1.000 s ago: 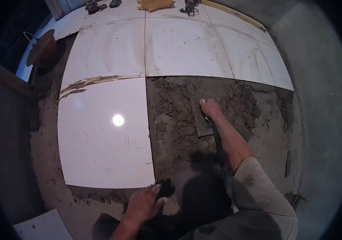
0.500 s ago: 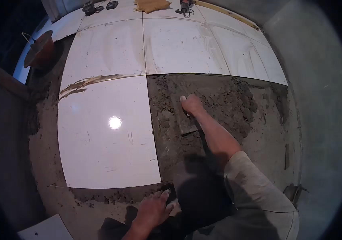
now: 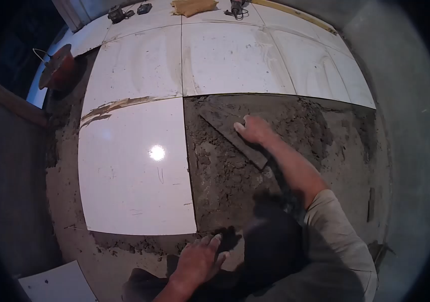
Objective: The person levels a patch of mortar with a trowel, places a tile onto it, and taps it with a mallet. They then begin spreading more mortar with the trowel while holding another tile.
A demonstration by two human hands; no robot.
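Note:
My right hand (image 3: 256, 130) is closed round the handle of a flat, mortar-coated plastering trowel (image 3: 236, 143). Its blade lies slantwise over the grey mortar bed (image 3: 220, 183), and the handle is mostly hidden under my fingers. Left of the bed lies a large white tile (image 3: 129, 186), glossy and marked with a few scratches. Close to the tile's near edge, my left hand (image 3: 197, 262) rests low by my leg, fingers loosely spread and holding nothing.
More white tiles (image 3: 230, 58) stretch across the back. A mortar bucket (image 3: 60, 69) leans at the left. Power tools, one a corded tool (image 3: 237, 9), a tan cloth (image 3: 193, 7) and a yellow level (image 3: 295, 16) lie at the far end. A wall (image 3: 411, 146) bounds the right.
The trowel has turned from nearly upright in view to a diagonal, its far end swinging left. My right hand has shifted slightly right. The view has moved a little; my left hand stays low.

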